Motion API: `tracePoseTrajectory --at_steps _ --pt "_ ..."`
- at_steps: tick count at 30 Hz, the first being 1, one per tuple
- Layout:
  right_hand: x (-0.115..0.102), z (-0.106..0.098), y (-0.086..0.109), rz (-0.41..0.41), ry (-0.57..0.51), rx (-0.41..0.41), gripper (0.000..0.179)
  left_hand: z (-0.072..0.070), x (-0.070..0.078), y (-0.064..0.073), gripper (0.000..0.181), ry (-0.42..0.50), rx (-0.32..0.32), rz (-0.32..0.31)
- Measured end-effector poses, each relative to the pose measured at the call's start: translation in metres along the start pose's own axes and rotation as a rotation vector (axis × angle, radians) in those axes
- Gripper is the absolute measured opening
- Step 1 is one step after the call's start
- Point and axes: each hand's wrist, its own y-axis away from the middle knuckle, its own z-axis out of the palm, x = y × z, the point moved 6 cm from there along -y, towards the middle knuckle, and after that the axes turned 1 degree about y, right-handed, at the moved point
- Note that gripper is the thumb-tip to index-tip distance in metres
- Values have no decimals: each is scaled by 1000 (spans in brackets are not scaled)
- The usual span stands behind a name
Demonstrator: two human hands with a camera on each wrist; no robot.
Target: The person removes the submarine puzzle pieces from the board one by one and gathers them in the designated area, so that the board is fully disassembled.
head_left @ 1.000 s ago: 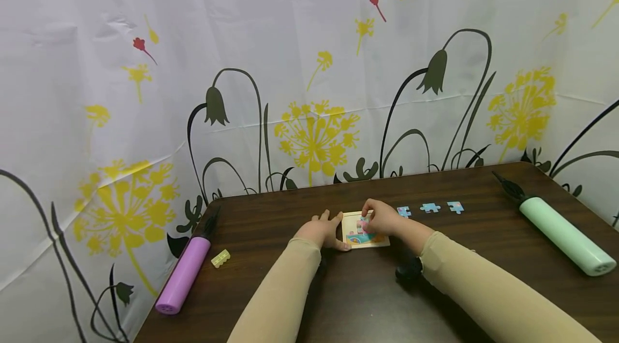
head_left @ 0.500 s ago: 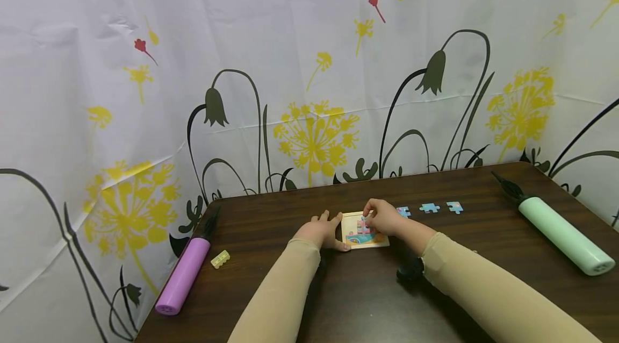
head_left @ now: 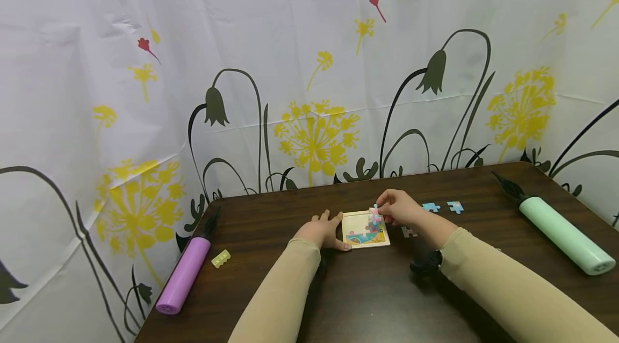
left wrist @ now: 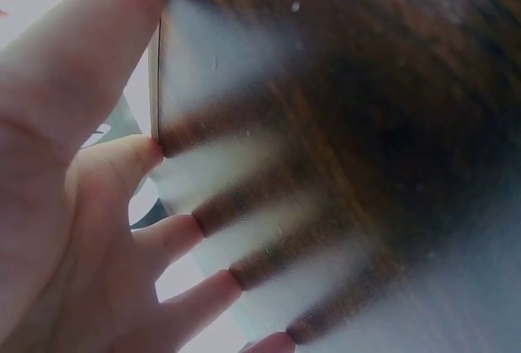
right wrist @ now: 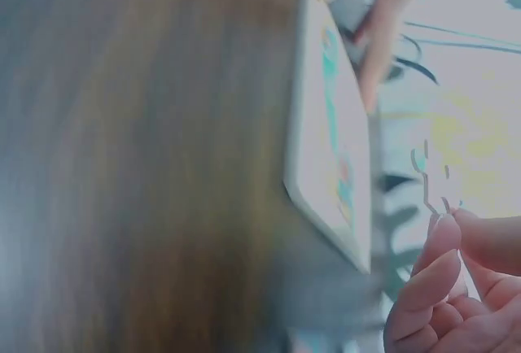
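Note:
A small wooden puzzle tray (head_left: 370, 245) lies on the table, with several colourful pieces (head_left: 365, 236) fitted along its bottom and right side. My left hand (head_left: 325, 231) spreads along the tray's left edge, thumb at the lower corner and a fingertip near the upper one; in the left wrist view its fingertips touch the tabletop. Between thumb and finger, my right hand (head_left: 400, 208) pinches a pink and blue jigsaw piece (head_left: 374, 215). That piece overlaps the tray's upper right corner in the head view, and the right wrist view shows it raised beside the tray.
Two blue jigsaw pieces, one of them this piece (head_left: 455, 207), lie right of the right hand. A pink piece (head_left: 409, 231) is partly under the right wrist. A purple pump (head_left: 185, 274) and yellow block (head_left: 221, 258) are left; a green pump (head_left: 566, 234) is right.
My right hand has moved right and slightly away from the tray's middle, with a jigsaw piece now showing in its fingers. The left hand stays at the tray's left edge.

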Motion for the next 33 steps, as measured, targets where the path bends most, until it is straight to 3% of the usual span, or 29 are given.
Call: tracePoseTrajectory --at_steps 10,15,19,25,33 --pt "23 -91 37 17 79 26 20 1 0 -1 96 -2 1 8" --pt "41 -118 58 79 118 13 20 1 -1 -1 96 3 -1 9" --pt "55 -122 65 105 133 -14 17 0 -1 0 95 6 6 9" --pt "61 -112 62 73 190 -43 15 0 0 -1 96 9 4 7" --pt "59 -106 58 90 227 -8 10 0 0 -1 96 15 -4 3"
